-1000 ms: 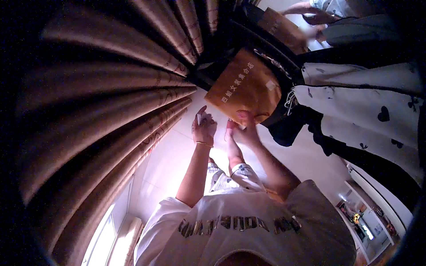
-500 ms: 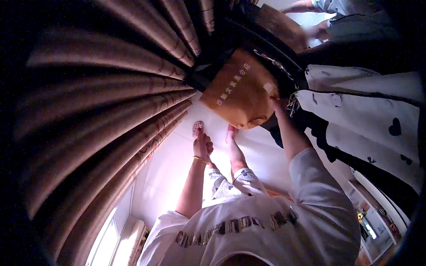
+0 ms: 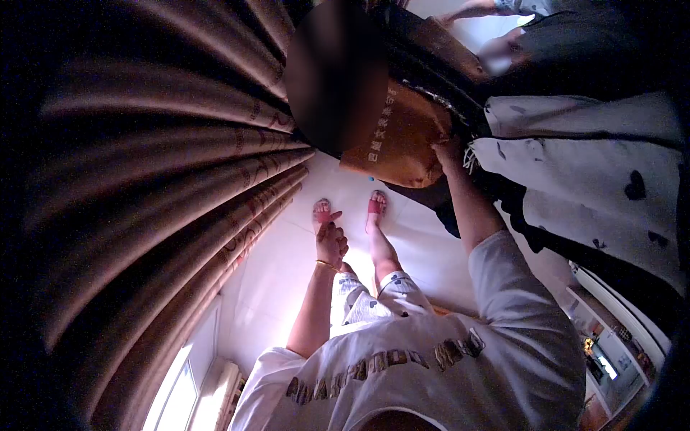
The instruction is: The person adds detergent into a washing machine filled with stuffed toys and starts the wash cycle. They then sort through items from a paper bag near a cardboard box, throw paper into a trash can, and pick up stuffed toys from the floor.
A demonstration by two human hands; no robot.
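Note:
An orange-brown shopping bag (image 3: pixel 402 147) with white lettering hangs among dark clothes, its upper left part covered by a dark blurred patch. My right hand (image 3: pixel 447 152) grips the bag at its right edge, and the fingertips are partly hard to make out in the shade. Lower down, my left hand (image 3: pixel 332 243) is held in the air above the floor, with a bracelet at the wrist. One of its digits sticks out while the others are curled in, and nothing shows in it.
Long brown curtains (image 3: pixel 158 172) fill the left side. White clothes with dark hearts (image 3: pixel 596 165) and dark garments hang at the right. My feet in red sandals stand on the pale floor (image 3: pixel 287 266). A white shelf (image 3: pixel 611 352) is at lower right.
The bag has shifted upward and tilted, with my right hand moving slightly up and left on it. The dark patch now covers part of it. My left hand has lowered slightly.

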